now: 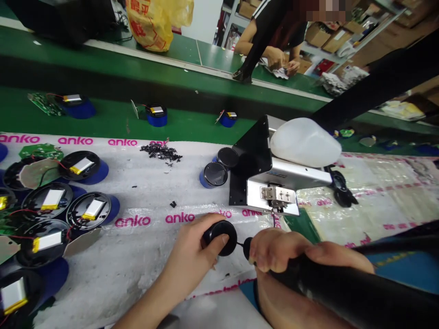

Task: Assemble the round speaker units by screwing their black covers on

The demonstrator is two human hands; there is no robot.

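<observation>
A round black-topped part (226, 237) is in my left hand (195, 244), whose thumb presses on its face. My right hand (277, 251) is wrapped round a thick black electric screwdriver (291, 269). The thin bit of the screwdriver points left and reaches the right edge of the round part; its exact contact is too small to tell. Beyond my hands, a black and silver screw feeder (274, 196) stands on the foam-covered table, with two dark-lidded blue units (215, 175) touching or close to its left side.
Blue units with white batteries (94, 208) crowd the left. Small black pieces (161, 152) lie on the foam (151, 251). More blue units (157, 119) stand on the green conveyor (116, 121). Across it, a person's hands (276, 58) handle something white. A yellow bag (151, 27) stands behind.
</observation>
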